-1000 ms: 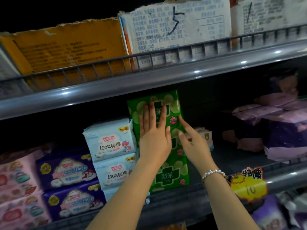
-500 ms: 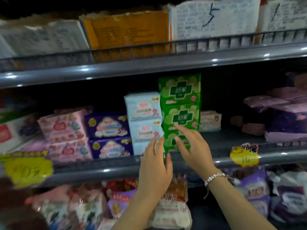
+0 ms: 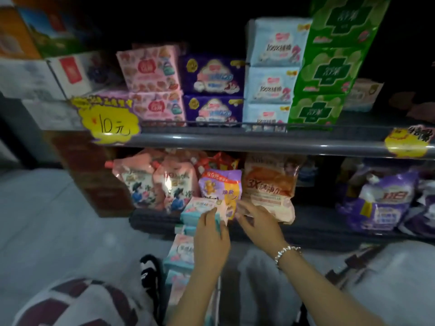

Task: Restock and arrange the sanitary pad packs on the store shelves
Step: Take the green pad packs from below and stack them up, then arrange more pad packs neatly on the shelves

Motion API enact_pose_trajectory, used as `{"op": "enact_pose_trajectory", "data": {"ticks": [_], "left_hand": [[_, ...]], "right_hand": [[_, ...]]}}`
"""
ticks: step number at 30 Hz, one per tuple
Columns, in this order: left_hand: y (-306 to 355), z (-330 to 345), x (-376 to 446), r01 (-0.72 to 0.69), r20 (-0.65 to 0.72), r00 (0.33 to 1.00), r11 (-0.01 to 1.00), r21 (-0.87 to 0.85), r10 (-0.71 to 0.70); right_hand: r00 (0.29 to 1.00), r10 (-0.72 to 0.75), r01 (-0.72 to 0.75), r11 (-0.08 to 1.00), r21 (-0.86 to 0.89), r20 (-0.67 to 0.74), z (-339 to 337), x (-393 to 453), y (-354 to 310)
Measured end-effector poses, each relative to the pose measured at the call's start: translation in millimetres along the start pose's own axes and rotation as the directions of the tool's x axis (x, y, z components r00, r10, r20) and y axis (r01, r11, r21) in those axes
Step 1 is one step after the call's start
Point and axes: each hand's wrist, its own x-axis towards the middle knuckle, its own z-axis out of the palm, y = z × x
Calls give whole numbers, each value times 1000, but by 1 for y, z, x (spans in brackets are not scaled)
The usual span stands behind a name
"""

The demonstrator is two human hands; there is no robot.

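Note:
My left hand (image 3: 211, 236) grips the right end of a teal-and-pink pad pack (image 3: 196, 209), the top of a stack of similar packs (image 3: 181, 252) standing in front of the lower shelf. Just right of that pack, my right hand (image 3: 257, 223) hovers with its fingers spread and holds nothing. On the middle shelf stand stacked green packs (image 3: 327, 74), light blue packs (image 3: 270, 83), purple packs (image 3: 211, 90) and pink packs (image 3: 153, 83).
The grey shelf rail (image 3: 259, 142) carries yellow price tags (image 3: 108, 121). The lower shelf holds pink refill pouches (image 3: 150, 182), an orange bag (image 3: 268, 187) and purple detergent bags (image 3: 381, 203). A black shoe (image 3: 150, 271) is on the grey floor.
My view and both hands dropped from the green packs on the middle shelf to the lower shelf. My left hand has taken hold of a teal-and-pink pack.

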Motion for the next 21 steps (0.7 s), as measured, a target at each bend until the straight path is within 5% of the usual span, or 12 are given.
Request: {"op": "enact_pose_trajectory", "data": {"ticks": [10,15,21], "left_hand": [[-110,8,16,329,-7,944,937,120,-330],[-155,9,21,544,8,831,816,196,-556],[-185,-3,23,707,111,707,696,-127,-698]], "right_hand": [[903,314,-379,904,197,292,101,-14,32],[841,371,-468,864,186,394,134,-20,45],[778,398,-558,794,241,486,158,-18,42]]}}
